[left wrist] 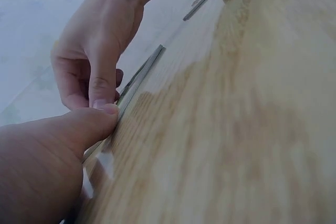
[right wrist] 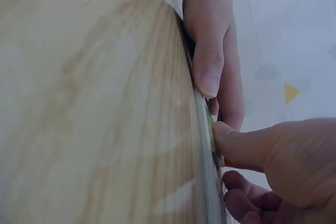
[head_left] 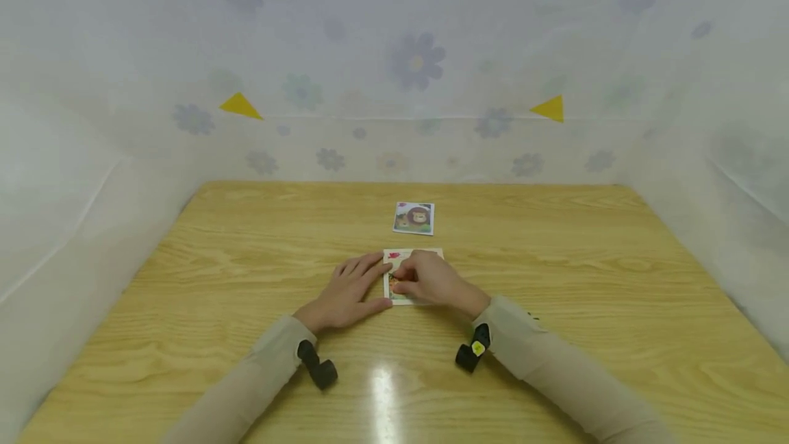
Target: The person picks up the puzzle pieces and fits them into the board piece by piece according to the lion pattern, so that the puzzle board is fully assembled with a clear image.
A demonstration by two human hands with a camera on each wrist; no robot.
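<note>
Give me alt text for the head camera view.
Two hands meet over a picture card on a wooden table: the left hand rests flat beside it, the right hand curls over it. A second card with a lion lies farther back.

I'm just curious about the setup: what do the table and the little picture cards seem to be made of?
The table looks like light wood or wood-look laminate: clear grain, a glossy glare streak. The far card and the near card under both hands look like thin printed cardboard, lying flat with coloured pictures.
</note>
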